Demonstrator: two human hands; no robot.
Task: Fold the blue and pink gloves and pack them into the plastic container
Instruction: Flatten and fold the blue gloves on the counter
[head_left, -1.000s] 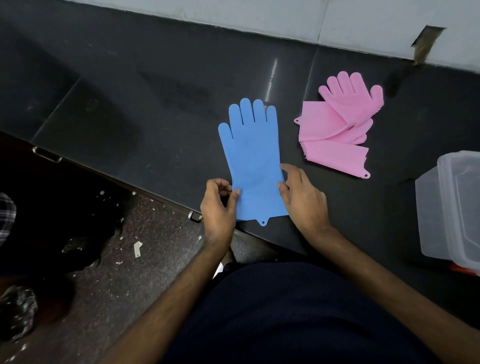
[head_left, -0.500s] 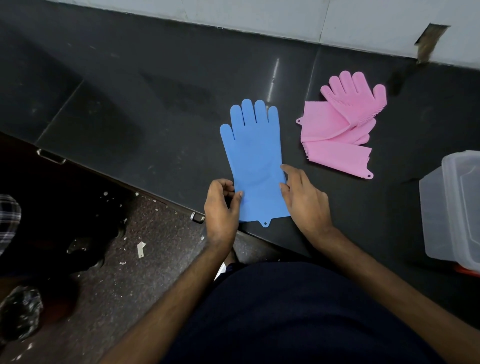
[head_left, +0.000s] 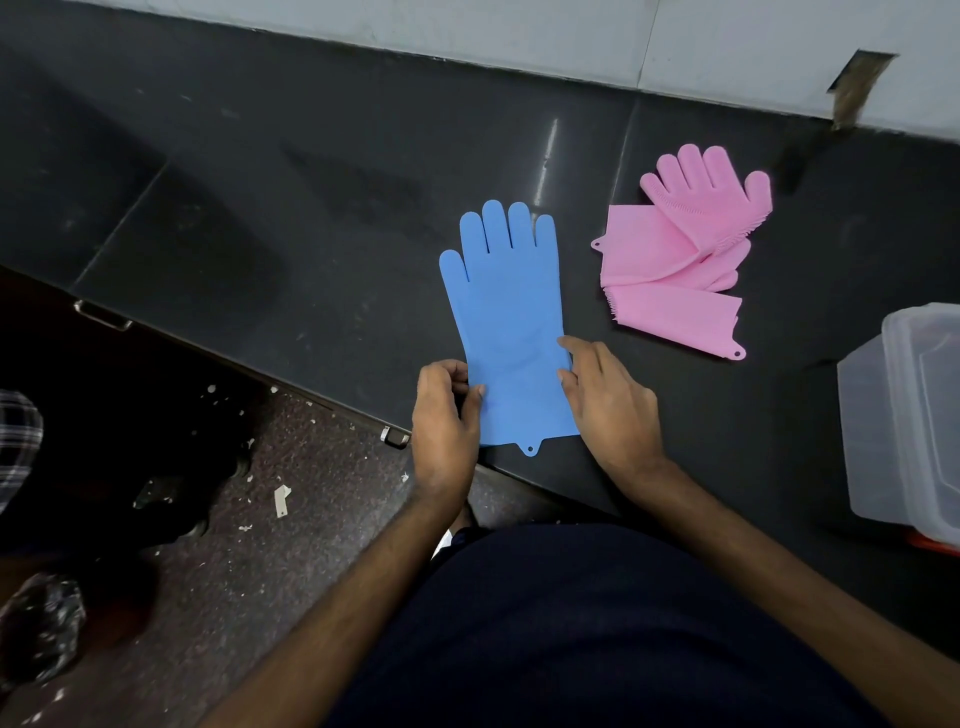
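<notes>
While the blue glove (head_left: 511, 332) lies flat at frame centre, your left hand (head_left: 444, 421) pinches its cuff edge and your right hand (head_left: 610, 402) presses its opposite edge with relaxed fingers.

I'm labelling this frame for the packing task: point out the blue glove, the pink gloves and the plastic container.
blue glove (head_left: 506, 312): head view, on its palm.
pink gloves (head_left: 670, 260): head view, on the folded cuff.
plastic container (head_left: 883, 431): head view, on its near wall.

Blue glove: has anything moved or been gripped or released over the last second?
Nothing visibly changed. The blue glove lies flat on the counter, the left hand pinching its cuff edge and the right hand resting on the other edge. Pink gloves and container stayed put.
</notes>
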